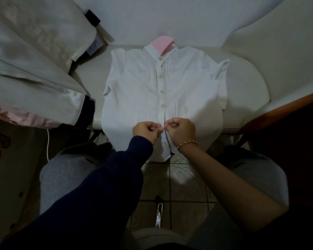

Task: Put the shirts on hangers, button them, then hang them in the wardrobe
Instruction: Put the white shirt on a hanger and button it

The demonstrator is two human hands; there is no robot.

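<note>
Since the pale seat cushion (242, 105) carries the white shirt (137, 83) flat, hem hanging over its front edge, the thin cloth looks light, limp and easily shifted, so it is best held by the placket edges. The left hand (145, 129) and right hand (182, 129), nearly touching, each pinch the placket below four fastened buttons (162, 91). A pink hanger (163, 43) peeks from the collar. No writing is readable.

The shirt (137, 91) is thin white cloth, matt, with fine stitched pleats; its buttons (162, 91) look pearly and a little glossy. The seat (246, 91) under it is smooth, cream and leather-like, with a soft shine. At the right, a wooden edge (285, 105) is red-brown and polished. The floor tiles (181, 177) are glossy. The bracelet (188, 142) is of golden metal beads; the sleeve (116, 174) is dark ribbed knit.
</note>
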